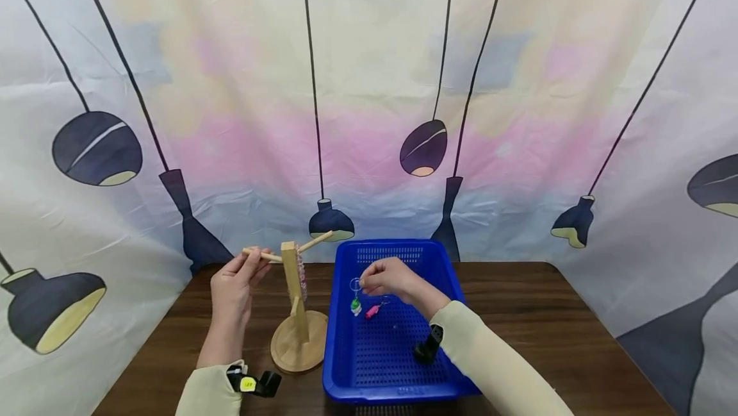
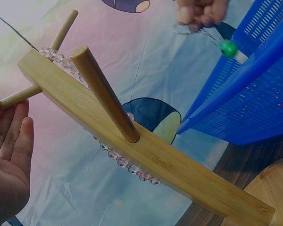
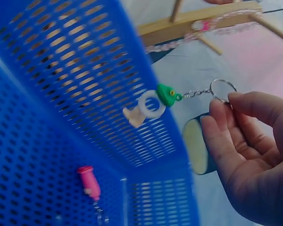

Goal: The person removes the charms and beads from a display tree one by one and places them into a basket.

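My left hand (image 1: 232,288) pinches a short peg (image 1: 266,255) of a wooden stand (image 1: 294,275), near the peg's tip. A strand of clear and pinkish beads (image 2: 118,160) hangs on the stand, looped over another peg. Over the blue basket, my right hand (image 1: 389,277) pinches the metal ring of a keychain (image 3: 166,95) between thumb and fingertips. Its charm has a green top, a white ring and a pale lower piece, dangling from a short chain. Below it, a pink keychain (image 3: 89,182) lies inside the basket.
The blue plastic basket (image 1: 330,358) has perforated walls and stands just right of the stand's round base (image 1: 282,349). Both rest on a dark wooden table (image 1: 519,320). Behind the table hangs a cloth backdrop (image 1: 375,70) printed with lamps.
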A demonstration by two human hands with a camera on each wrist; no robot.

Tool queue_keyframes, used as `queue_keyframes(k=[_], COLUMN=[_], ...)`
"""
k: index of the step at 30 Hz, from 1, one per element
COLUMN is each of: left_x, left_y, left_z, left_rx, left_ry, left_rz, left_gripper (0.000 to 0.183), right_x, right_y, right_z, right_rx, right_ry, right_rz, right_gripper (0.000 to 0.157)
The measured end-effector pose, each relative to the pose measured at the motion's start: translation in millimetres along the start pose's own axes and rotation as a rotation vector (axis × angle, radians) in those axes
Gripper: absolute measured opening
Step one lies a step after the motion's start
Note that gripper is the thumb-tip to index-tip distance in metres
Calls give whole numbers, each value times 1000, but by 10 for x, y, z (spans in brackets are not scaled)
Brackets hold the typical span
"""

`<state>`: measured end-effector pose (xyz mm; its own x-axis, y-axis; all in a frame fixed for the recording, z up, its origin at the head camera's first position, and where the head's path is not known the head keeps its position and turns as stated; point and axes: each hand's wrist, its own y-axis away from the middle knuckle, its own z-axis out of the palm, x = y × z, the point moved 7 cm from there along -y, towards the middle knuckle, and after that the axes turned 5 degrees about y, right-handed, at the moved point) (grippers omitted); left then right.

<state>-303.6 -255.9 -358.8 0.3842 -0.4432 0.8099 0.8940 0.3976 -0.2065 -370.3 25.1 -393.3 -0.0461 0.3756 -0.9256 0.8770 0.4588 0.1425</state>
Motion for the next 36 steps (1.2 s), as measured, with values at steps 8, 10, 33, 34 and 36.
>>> queue_keyframes(k=[8,10,33,34,36], left_x=[6,0,3,4,5], left_y=[23,19,-9,-9,-10], left_z=[-38,-26,9,8,9], left_rx=[-18,-21,-6,-8,-11], left_ry=[14,13,13,14,16], left_rz=[0,-6,-2,-1,0], left_gripper=[21,21,24,24,24], right_x=[178,216,505,515,541], right_y=[-30,-28,-22,-28,-42], right_z=[229,272,148,134,105], right_rx=[-43,-55,-41,-34,-17], right_ry=[73,96,177,172,164], right_rz=[-14,-16,78,82,91], right_gripper=[13,13,14,14,14])
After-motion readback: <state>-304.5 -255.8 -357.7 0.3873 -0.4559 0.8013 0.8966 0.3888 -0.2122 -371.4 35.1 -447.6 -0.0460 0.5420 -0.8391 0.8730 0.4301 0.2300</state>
